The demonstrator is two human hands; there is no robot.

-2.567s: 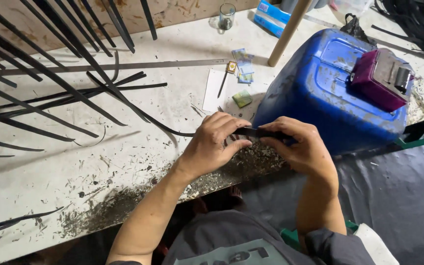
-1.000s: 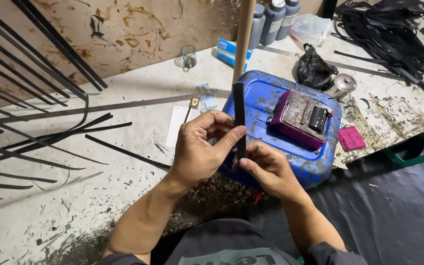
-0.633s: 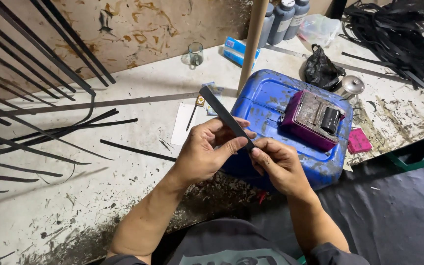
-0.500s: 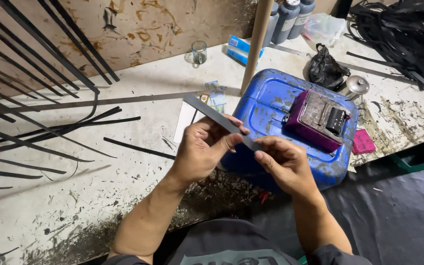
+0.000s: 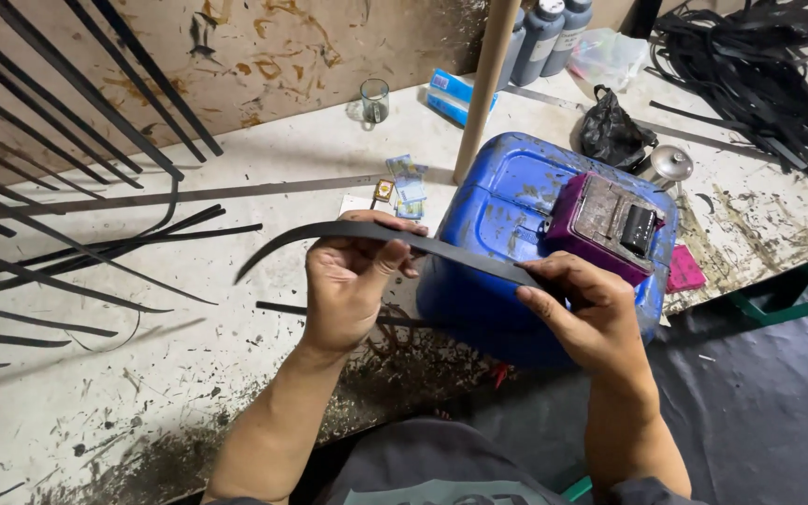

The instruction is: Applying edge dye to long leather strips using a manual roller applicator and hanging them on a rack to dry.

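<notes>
You are holding a long, thin black strip (image 5: 441, 245), flat and matte like rubber or leather, stretched out between your two hands. It is running roughly level across the view, sloping slightly down toward your right. Your left hand (image 5: 353, 290) is gripping it near the middle, fingers wrapped over its top edge. Your right hand (image 5: 591, 313) is pinching its right end. The free left end is curving downward past your left hand, hanging in the air above the work surface.
</notes>
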